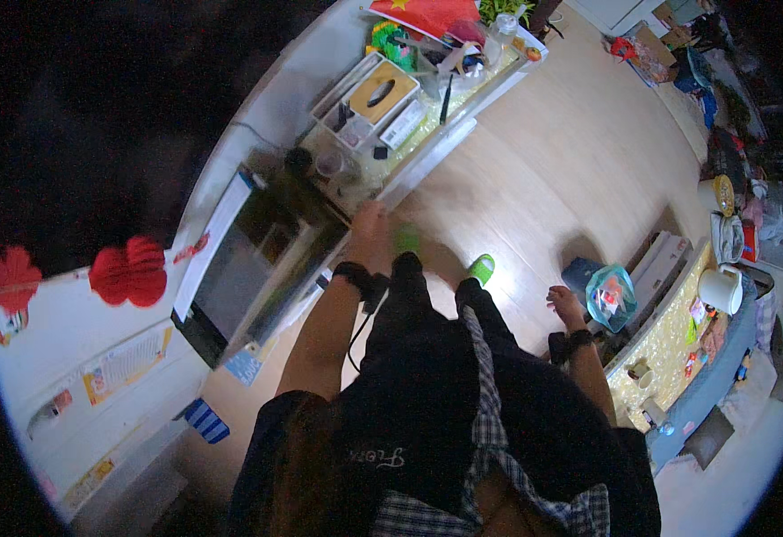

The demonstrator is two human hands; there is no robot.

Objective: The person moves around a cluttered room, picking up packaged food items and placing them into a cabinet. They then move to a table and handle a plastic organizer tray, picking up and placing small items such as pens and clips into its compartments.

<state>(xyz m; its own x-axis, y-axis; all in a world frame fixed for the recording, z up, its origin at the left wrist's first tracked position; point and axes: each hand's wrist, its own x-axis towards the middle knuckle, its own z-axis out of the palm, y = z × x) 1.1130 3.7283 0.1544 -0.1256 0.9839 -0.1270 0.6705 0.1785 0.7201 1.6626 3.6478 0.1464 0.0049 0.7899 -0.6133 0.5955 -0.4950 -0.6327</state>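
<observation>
My left hand (369, 231) is at the front edge of a patterned countertop (415, 144), close to a dark glass-topped appliance or cabinet; it is blurred, and whether it touches the edge cannot be told. My right hand (566, 305) hangs over the floor with its fingers apart and nothing in it, beside a small bin with a teal plastic bag (610, 299). On the counter stand a tissue box with a wooden lid (383, 92) in a clear organizer, a white box (402, 125) and a clear glass or jar (330, 163). Green slippers (482, 268) are on my feet.
To the right is a low table (623, 379) with a white pitcher (720, 290) and cups, next to a blue-grey sofa (707, 389). A white drawer unit (656, 268) stands by the bin. Bags and boxes line the far right. A blue striped item (207, 421) is at lower left.
</observation>
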